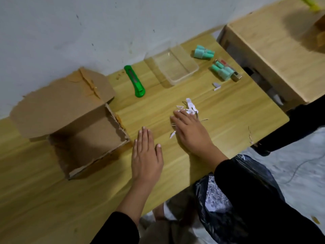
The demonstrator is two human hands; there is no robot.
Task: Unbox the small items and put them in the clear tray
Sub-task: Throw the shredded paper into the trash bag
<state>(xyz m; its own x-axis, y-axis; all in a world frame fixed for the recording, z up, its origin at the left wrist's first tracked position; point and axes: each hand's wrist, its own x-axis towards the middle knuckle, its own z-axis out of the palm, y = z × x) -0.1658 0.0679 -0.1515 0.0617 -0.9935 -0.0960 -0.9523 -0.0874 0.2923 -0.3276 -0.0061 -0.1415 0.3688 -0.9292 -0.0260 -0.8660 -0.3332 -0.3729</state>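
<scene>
A black bag (201,186) with white bits inside is seen nearest, just below the edge of the tabletop (52,199). The left hand (146,155) is laid flat on the wood. Its fingers (144,136) are held straight and close together, with the thumb a little apart, and nothing is held. The right hand (190,132) is also laid flat, just beside the left one. Its fingers (177,118) are stretched out straight, and a small heap of white paper scraps (190,107) is touched by the tips. More scraps are scattered near this hand.

To the left of the hands an open cardboard box (84,134) is set, with its torn flaps folded out. Farther back a green cutter (134,81) is laid on the wood. The clear tray (175,67) is placed beyond it, close to the wall. The small green items are left outside the tray, on its right side: one bunch (204,52) near the far corner and another bunch (223,71) a bit nearer, beside a little packet (236,76). A second wooden table (274,50) is seen at the far right.
</scene>
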